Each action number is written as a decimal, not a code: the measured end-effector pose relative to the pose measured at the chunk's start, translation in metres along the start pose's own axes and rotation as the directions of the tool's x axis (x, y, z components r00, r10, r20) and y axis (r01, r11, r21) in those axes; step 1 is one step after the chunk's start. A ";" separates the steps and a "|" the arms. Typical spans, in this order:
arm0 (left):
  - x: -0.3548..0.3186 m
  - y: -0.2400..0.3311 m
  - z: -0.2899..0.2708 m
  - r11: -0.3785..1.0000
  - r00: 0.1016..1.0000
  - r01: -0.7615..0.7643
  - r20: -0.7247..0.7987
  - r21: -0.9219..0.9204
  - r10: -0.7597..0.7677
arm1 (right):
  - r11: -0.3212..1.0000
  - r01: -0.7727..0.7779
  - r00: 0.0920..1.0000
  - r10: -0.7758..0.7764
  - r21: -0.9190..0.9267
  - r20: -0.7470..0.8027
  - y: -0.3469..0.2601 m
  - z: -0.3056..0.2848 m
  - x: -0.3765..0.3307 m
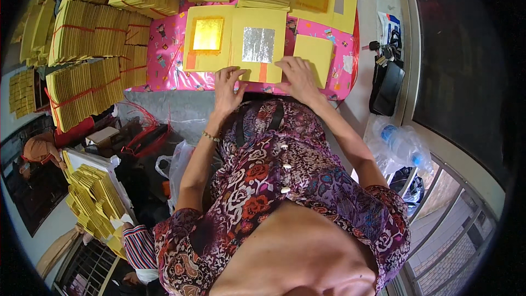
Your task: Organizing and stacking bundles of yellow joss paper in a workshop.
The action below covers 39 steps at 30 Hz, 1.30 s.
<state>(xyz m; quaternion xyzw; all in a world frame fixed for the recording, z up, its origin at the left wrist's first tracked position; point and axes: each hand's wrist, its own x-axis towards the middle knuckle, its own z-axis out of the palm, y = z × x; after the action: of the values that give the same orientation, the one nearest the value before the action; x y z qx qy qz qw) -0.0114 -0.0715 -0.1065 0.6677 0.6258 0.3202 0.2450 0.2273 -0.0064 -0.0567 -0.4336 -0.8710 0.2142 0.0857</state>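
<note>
A yellow paper sheet with a silver foil square (258, 45) and an orange strip lies in front of me on the pink patterned table cover (166, 66). My left hand (228, 86) is at its lower left corner, fingers bent and thumb apart from them. On the lower right edge rests my right hand (298, 78), fingers and thumb spread. Left of this sheet, and touching it, lies a yellow sheet with a gold foil square (207, 34). Plain yellow sheets (314, 59) lie just right of my right hand. Neither hand visibly grips anything.
Bundles of yellow paper (82, 35) tied with red string fill the table's left and far sides. A phone (387, 87) and keys (388, 52) lie on the right ledge. Bagged plastic bottles (400, 142) hang by the railing. At lower left, another person's striped sleeve (139, 246) is near more yellow paper.
</note>
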 end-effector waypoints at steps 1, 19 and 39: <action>-0.002 -0.005 0.002 1.000 1.000 -0.011 0.018 0.018 0.010 | 0.999 0.050 0.997 -0.050 0.007 -0.051 0.001 0.011 0.001; 0.009 -0.009 0.002 0.999 0.998 -0.002 0.056 -0.050 0.005 | 0.973 -0.043 0.999 0.039 0.227 0.020 0.012 0.008 0.017; 0.014 -0.018 0.000 0.988 0.995 0.045 0.094 -0.147 -0.032 | 0.939 -0.179 0.983 0.156 0.293 0.100 0.017 0.011 0.022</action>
<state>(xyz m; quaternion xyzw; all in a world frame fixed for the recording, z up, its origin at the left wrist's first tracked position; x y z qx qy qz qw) -0.0228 -0.0558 -0.1178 0.6494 0.6010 0.3303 0.3288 0.2226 0.0164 -0.0749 -0.4796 -0.7908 0.3672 0.0992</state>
